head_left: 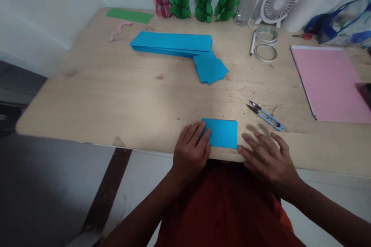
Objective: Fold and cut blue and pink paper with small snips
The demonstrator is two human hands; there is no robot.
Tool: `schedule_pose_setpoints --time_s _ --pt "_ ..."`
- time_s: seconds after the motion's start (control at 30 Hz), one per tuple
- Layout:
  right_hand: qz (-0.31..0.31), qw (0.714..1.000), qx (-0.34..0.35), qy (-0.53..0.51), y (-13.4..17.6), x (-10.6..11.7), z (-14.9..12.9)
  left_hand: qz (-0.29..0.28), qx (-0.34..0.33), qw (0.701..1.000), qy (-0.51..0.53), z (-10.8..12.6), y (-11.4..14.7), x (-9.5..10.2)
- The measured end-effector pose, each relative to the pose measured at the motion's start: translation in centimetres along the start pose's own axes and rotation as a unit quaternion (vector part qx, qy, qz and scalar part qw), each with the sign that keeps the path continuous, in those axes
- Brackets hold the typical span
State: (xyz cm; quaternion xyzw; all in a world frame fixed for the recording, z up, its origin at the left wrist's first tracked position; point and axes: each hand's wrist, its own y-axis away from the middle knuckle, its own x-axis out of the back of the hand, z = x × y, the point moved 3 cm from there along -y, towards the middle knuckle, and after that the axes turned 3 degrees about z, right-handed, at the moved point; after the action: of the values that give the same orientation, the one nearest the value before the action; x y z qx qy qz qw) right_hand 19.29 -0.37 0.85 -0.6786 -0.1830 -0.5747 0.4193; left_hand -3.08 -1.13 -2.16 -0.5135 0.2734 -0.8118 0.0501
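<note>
A small blue rectangle of paper [223, 133] lies flat at the table's front edge. My left hand [193, 146] holds its left end, with bent fingers and thumb pressing it against the wood. On the other side, my right hand [269, 158] is open, fingers spread, the thumb close to the paper's lower right corner. Blue-handled thread snips [268, 117] rest just beyond my right fingers, blades pointing away to the left. Farther back are a few small blue paper pieces [210, 67], overlapping the end of a stack of long blue strips [174, 40].
Green folded-paper figures [180, 2] and a pink one [162, 0] stand along the wall beside a white fan [279, 2]. Tape rolls [266, 53], a white pen [252, 43] and pink sheets [333, 85] occupy the right side. A green strip [130, 15] lies at back left.
</note>
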Motion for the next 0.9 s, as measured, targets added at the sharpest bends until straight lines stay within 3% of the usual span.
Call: schedule_pose_setpoints --time_s 0.2,0.43,0.53,0.7,0.9 --pt "0.030 0.998 -0.046 -0.042 -0.9 0.4 -1.1 0.011 -0.004 1.000 -0.002 0.1 -0.1 0.1" --pt "-0.010 0.997 0.015 -0.074 -1.9 -2.3 -2.4 0.013 -0.007 1.000 -0.002 0.3 -0.1 0.4" --pt "-0.004 0.997 0.019 -0.073 -1.8 -2.4 -2.2 0.020 -0.024 0.999 -0.006 1.4 0.5 0.5" --pt "-0.015 0.997 0.020 -0.066 -1.7 -2.3 -2.1 -0.021 -0.063 0.998 -0.002 3.4 2.0 0.0" --pt "-0.013 0.997 0.023 -0.068 -1.9 -2.4 -2.1 -0.006 -0.039 0.998 -0.045 2.7 2.8 0.6"
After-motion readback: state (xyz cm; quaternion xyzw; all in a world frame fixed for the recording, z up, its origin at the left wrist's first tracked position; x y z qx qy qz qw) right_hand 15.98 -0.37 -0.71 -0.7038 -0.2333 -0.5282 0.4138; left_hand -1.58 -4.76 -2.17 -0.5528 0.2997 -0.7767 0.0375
